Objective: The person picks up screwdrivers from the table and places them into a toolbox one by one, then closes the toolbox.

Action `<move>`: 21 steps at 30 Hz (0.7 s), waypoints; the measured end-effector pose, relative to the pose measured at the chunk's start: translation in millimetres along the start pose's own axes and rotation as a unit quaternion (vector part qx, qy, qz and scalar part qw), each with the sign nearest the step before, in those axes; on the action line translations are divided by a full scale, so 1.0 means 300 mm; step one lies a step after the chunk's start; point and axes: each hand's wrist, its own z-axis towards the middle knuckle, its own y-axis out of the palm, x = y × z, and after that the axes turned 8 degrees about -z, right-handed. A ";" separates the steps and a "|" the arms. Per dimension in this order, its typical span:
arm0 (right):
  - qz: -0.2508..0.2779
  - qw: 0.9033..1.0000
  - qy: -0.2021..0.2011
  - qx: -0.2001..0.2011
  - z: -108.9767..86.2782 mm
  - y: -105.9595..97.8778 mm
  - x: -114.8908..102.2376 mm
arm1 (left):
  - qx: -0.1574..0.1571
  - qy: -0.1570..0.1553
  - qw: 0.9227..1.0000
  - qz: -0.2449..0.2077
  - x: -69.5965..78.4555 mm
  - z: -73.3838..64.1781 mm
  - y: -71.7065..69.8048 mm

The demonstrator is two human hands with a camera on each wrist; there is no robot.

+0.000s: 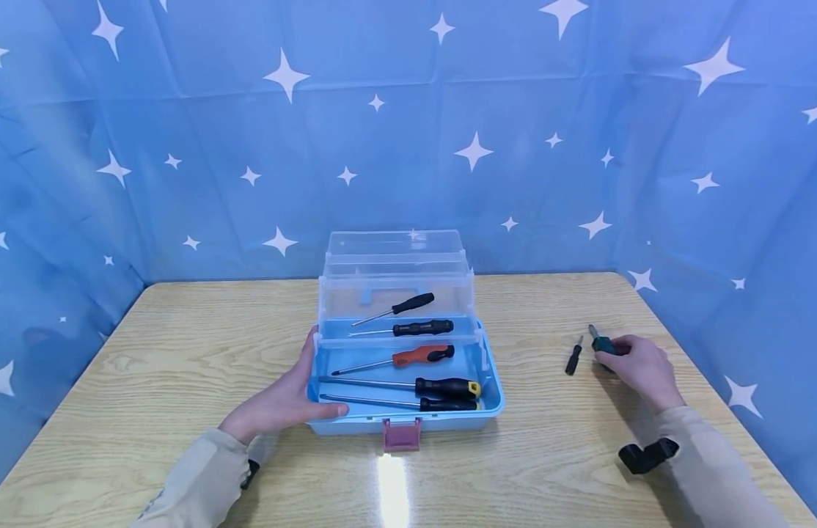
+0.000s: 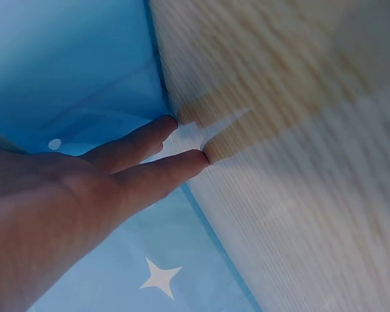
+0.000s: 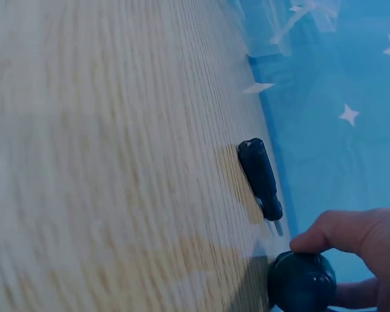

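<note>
A light blue toolbox stands in the middle of the table with its clear lid raised. Along its left side lie the straight fingers of my left hand, the thumb over the front rim; in the left wrist view two fingers stretch out straight. Off to the right, my right hand pinches the dark green handle of a stubby screwdriver, its tip pointing away from me. The right wrist view shows the round handle end between thumb and finger. Just left of it lies a small black screwdriver.
Inside the toolbox lie an orange screwdriver, a long yellow-ended screwdriver and several black-handled ones. A pink latch hangs at the front. Behind the wooden table hangs a blue star-patterned cloth.
</note>
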 end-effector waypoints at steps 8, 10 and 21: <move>0.017 1.000 -0.006 0.014 -0.006 0.002 0.009 | -0.003 0.006 1.000 -0.005 -0.005 0.005 -0.003; 0.022 1.000 -0.006 0.016 -0.006 0.004 0.010 | -0.004 0.005 1.000 -0.006 -0.005 0.006 -0.002; 0.055 0.998 0.008 0.007 -0.012 -0.001 0.002 | -0.003 0.003 1.000 -0.005 -0.004 0.005 -0.001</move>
